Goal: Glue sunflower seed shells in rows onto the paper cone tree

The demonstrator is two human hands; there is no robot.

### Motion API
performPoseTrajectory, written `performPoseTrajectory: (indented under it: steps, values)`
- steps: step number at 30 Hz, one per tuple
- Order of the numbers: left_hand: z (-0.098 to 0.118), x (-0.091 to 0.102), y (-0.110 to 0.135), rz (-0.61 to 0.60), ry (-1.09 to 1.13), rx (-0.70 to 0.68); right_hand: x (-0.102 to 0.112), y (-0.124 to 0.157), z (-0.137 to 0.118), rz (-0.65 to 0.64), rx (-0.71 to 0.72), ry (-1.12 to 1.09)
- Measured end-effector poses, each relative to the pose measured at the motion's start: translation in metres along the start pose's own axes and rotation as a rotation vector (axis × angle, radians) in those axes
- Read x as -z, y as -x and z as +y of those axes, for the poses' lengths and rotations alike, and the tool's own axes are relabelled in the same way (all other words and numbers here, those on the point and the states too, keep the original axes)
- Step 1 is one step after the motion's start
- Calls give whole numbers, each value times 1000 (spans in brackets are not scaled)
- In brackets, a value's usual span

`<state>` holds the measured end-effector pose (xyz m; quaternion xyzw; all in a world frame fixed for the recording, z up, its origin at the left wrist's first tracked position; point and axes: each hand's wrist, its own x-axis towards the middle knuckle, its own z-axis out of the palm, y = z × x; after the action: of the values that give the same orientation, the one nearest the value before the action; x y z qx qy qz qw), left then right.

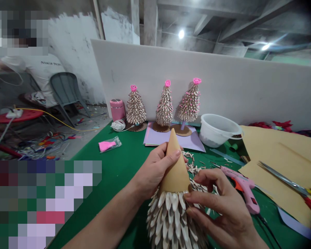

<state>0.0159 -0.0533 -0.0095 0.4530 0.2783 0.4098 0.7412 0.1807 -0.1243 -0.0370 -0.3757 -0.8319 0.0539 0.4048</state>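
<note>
Cone (174, 174), tan and smooth at its upper part, is positioned near-upright at the front centre of the green surface (114, 183); its lower end leaves the view, so base contact cannot be confirmed. Overlapping rows of pale, husk-like pieces (171, 218) cover its lower part.

The left grip (157, 166) is closed around the bare upper section, thumb across the front. The right grip (223, 199) has its fingertips at the right edge of the topmost row; whether a piece is pinched between them cannot be determined.

Handling: the cone appears to be light, moderately stiff card, liable to dent under hard pressure. The pieces are probably thin, rigid and easily snapped or dislodged. The recommended hold is the bare section, using light, even pressure.

Markings: dark lettering on the seated person's shirt (46, 69) is too blurred to read. The pink glue gun (245, 188) shows no legible brand.
</note>
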Motion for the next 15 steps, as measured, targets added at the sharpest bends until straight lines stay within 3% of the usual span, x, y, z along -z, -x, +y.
performPoseTrajectory:
  steps: [15]
  values:
    - [-1,0,0,2,-36,-9,0,-2,-1,-5,1,-20]
